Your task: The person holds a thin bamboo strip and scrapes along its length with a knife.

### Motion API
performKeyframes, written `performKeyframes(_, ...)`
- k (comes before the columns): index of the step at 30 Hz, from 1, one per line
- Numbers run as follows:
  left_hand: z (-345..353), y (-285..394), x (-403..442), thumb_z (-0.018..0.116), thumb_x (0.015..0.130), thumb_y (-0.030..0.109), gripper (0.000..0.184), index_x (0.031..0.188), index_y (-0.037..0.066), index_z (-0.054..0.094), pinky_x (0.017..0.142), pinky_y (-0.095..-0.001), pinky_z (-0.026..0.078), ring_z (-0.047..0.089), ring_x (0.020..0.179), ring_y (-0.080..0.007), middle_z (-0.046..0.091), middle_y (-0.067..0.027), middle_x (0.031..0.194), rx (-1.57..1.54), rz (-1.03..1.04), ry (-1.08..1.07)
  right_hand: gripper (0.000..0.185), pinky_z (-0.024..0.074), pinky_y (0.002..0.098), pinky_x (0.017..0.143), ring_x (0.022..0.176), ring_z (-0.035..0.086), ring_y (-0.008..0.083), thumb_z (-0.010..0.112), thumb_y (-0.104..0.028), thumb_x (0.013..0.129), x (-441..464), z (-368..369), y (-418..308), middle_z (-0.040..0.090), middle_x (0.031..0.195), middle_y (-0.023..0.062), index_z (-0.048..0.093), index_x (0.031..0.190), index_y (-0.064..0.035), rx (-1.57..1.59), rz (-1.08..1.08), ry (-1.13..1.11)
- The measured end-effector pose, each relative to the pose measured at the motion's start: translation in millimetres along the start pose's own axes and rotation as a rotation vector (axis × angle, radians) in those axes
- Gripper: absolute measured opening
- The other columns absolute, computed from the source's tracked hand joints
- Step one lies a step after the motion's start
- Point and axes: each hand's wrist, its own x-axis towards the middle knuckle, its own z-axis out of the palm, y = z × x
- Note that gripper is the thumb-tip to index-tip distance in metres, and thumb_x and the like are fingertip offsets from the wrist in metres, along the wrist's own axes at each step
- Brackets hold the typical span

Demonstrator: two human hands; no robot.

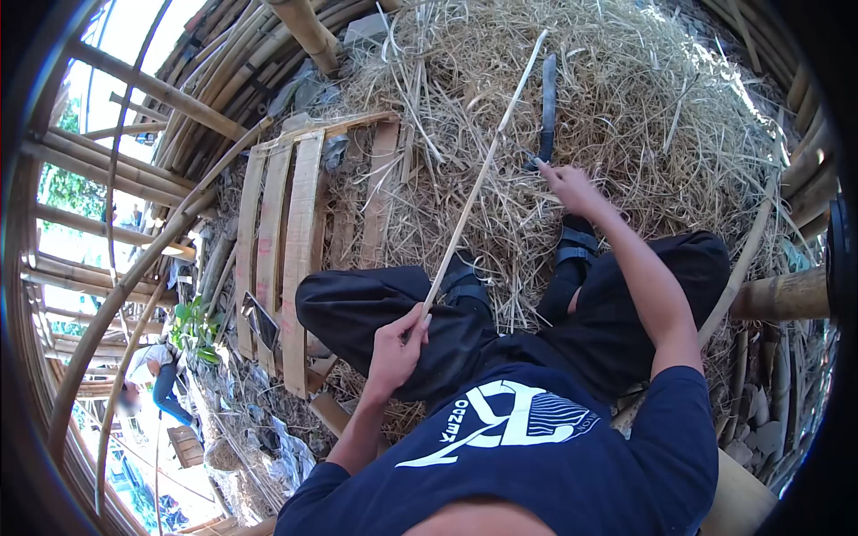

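Note:
My left hand (398,351) is closed around the lower end of a long, pale bamboo strip (487,161), above my left thigh. The strip slants up and away over the straw-like shavings. My right hand (572,190) is stretched forward with its fingers closed. A small, partly shiny piece (533,161) shows at its fingertips, too small to make out. Just beyond these fingers is a long dark blade (548,98), pointing away from me over the shavings. Whether the blade joins what my right hand grips, I cannot tell.
A slatted wooden pallet (302,241) lies to my left. Shavings (643,134) cover the ground ahead. Bamboo poles (143,179) form a frame at the left, and a thick pole (779,295) juts in at the right. Another person (161,380) is outside the frame.

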Motion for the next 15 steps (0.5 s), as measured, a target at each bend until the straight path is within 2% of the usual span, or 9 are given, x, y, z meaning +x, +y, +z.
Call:
performKeyframes(1,2.6,0.3,2.3,0.056,0.095,0.011,0.03,0.123,0.001,0.06,0.055,-0.0191,0.037,0.041,0.061,-0.0019,0.049,0.0042,0.066,-0.002,0.003,-0.003,0.066,0.0493,0.0475,0.072,0.08,0.064,0.0409,0.04,-0.055,0.095,-8.2,11.4,-7.9,0.066,0.079,0.0236,0.065,0.077,0.0029,0.13,0.01,-0.015)
performKeyframes(5,7.9,8.3,4.5,0.056,0.095,0.007,0.031,0.125,-0.002,0.058,0.058,-0.0168,0.036,0.044,0.065,-0.0017,0.052,0.0038,0.071,-0.002,0.005,0.07,0.06,0.0481,0.0506,0.069,0.075,0.062,0.041,0.039,-0.055,0.095,-58.4,9.7,-63.4,0.065,0.075,0.0204,0.065,0.082,-0.002,-0.179,-0.279,-0.062)
performKeyframes(6,8.1,12.0,4.8,0.056,0.095,0.007,0.032,0.125,-0.002,0.058,0.057,-0.017,0.036,0.044,0.064,-0.0016,0.052,0.0039,0.07,0.015,0.014,0.087,0.059,0.0489,0.0511,0.069,0.075,0.063,0.0402,0.039,-0.055,0.095,-56.5,18.9,-63.9,0.064,0.073,0.0202,0.064,0.083,-0.0026,-0.258,-0.398,0.019)
performKeyframes(9,9.3,14.2,2.1,0.056,0.095,0.007,0.031,0.125,-0.002,0.058,0.055,-0.0174,0.036,0.043,0.063,-0.0013,0.052,0.0042,0.07,0.031,0.034,0.099,0.059,0.0497,0.0511,0.068,0.074,0.064,0.0396,0.039,-0.056,0.095,-56.0,16.1,-65.4,0.064,0.073,0.0195,0.063,0.082,-0.003,-0.36,-0.426,-0.028)
performKeyframes(10,9.2,13.7,0.2,0.056,0.095,0.007,0.031,0.125,-0.002,0.058,0.055,-0.0174,0.036,0.043,0.063,-0.0013,0.052,0.0042,0.07,0.032,0.038,0.101,0.051,0.0492,0.0493,0.064,0.068,0.062,0.0397,0.044,-0.049,0.096,-55.8,13.5,-66.9,0.063,0.069,0.0182,0.058,0.079,-0.0024,-0.39,-0.496,-0.006)
performKeyframes(11,9.7,12.8,-1.8,0.056,0.095,0.007,0.031,0.125,-0.002,0.059,0.055,-0.0175,0.035,0.043,0.064,-0.0012,0.052,0.0042,0.069,0.047,0.042,0.09,0.051,0.0492,0.0493,0.064,0.068,0.062,0.0397,0.044,-0.049,0.096,-55.5,5.1,-70.1,0.063,0.069,0.0182,0.058,0.079,-0.0024,-0.392,-0.496,0.001)
performKeyframes(13,12.2,14.5,-3.5,0.056,0.095,0.007,0.031,0.125,-0.001,0.059,0.055,-0.0175,0.035,0.043,0.064,-0.0011,0.051,0.0042,0.069,0.058,0.048,0.07,0.046,0.0505,0.0468,0.063,0.069,0.064,0.0381,0.046,-0.046,0.095,-49.4,-17.1,-74.6,0.064,0.071,0.0171,0.061,0.083,-0.004,-0.503,-0.545,-0.151)
performKeyframes(14,12.5,17.4,-7.3,0.056,0.095,0.007,0.03,0.124,-0.001,0.059,0.055,-0.0179,0.036,0.043,0.063,-0.0013,0.051,0.0042,0.069,0.039,0.037,0.052,0.036,0.052,0.0444,0.066,0.072,0.066,0.0357,0.05,-0.039,0.093,-26.9,-32.5,-61.6,0.066,0.076,0.0164,0.064,0.086,-0.0074,-0.666,-0.526,-0.156)
performKeyframes(15,13.7,17.6,-13.8,0.056,0.095,0.007,0.03,0.124,0.0,0.059,0.055,-0.0184,0.036,0.043,0.063,-0.0014,0.051,0.0042,0.068,0.017,0.019,0.033,0.034,0.0529,0.0428,0.069,0.076,0.067,0.0344,0.049,-0.036,0.092,25.3,-32.9,-6.0,0.068,0.081,0.0173,0.068,0.093,-0.0078,-0.691,-0.289,0.198)
